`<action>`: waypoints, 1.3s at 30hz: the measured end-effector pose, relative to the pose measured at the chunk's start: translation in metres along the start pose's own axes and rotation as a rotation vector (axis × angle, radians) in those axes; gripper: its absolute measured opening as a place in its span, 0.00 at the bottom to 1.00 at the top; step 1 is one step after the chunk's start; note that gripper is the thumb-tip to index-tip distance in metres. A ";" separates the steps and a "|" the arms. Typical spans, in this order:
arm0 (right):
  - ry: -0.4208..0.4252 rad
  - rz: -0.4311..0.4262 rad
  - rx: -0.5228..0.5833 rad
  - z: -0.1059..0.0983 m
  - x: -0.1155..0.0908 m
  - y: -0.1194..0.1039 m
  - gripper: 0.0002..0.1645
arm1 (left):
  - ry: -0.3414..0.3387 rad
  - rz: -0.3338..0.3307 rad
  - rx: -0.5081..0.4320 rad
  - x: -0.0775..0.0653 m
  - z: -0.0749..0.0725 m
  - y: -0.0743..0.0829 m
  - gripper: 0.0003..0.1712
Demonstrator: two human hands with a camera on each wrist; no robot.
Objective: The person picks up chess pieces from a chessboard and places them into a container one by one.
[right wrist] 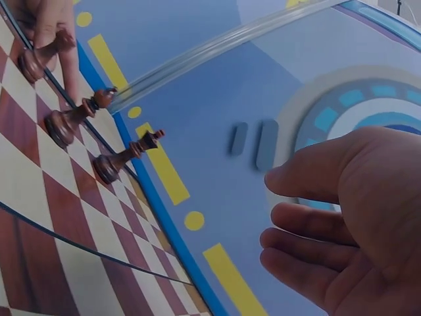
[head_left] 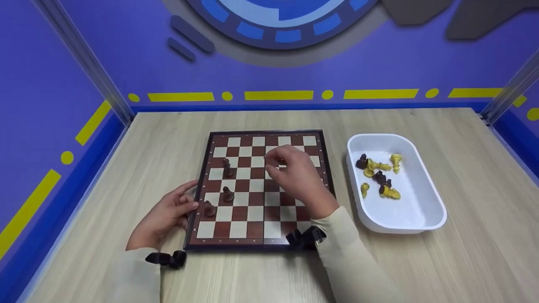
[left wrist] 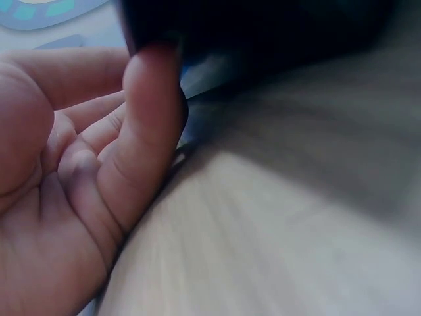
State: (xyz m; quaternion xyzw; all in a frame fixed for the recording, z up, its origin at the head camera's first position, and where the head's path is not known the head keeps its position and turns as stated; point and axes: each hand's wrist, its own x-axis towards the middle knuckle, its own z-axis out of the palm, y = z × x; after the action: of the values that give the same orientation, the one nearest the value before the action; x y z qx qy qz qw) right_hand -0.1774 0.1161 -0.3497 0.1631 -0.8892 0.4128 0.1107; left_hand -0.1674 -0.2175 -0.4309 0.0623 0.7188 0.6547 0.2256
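My left hand (head_left: pixel 162 216) holds the left edge of a brown-and-cream chessboard (head_left: pixel 229 242), its thumb at the border. In the left wrist view, curled fingers (left wrist: pixel 148 112) touch the board's dark side. Over the board's right half hovers my right hand (head_left: pixel 292 172). Its thumb and fingers stand apart with nothing between them in the right wrist view. Three dark chess pieces stand upright on the left half: a king (head_left: pixel 228 169), a bishop (head_left: pixel 228 194) and a knight (head_left: pixel 209 209). My right hand and forearm hide some squares.
Right of the board stands a white plastic tray (head_left: pixel 421 214). Several yellow pieces (head_left: pixel 389 192) and dark pieces (head_left: pixel 381 178) lie in it, mostly tipped over. Blue-purple panels (head_left: pixel 269 75) with yellow marks wall off the back and sides of the wooden table (head_left: pixel 168 147).
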 end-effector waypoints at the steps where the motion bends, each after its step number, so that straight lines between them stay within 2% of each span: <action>1: -0.002 -0.005 -0.007 0.002 0.000 0.000 0.09 | 0.002 0.000 0.002 0.000 0.000 0.000 0.41; 7: -0.008 -0.039 -0.052 0.009 0.001 -0.002 0.11 | 0.021 -0.006 0.014 0.001 0.001 0.001 0.41; 16: -0.044 -0.040 -0.041 0.016 -0.001 -0.004 0.12 | 0.007 0.011 0.008 0.002 0.000 -0.002 0.41; 25: -0.117 -0.022 -0.024 0.029 -0.004 -0.009 0.11 | 0.013 0.000 0.016 0.001 0.000 -0.002 0.41; 39: -0.168 -0.057 -0.011 0.050 -0.008 -0.011 0.16 | 0.018 -0.001 -0.005 -0.001 0.000 -0.003 0.42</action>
State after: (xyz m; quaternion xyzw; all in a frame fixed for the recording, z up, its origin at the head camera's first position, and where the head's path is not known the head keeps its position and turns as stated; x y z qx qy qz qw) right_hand -0.1687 0.0725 -0.3761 0.2218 -0.8927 0.3894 0.0483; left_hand -0.1663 -0.2181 -0.4335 0.0555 0.7190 0.6571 0.2195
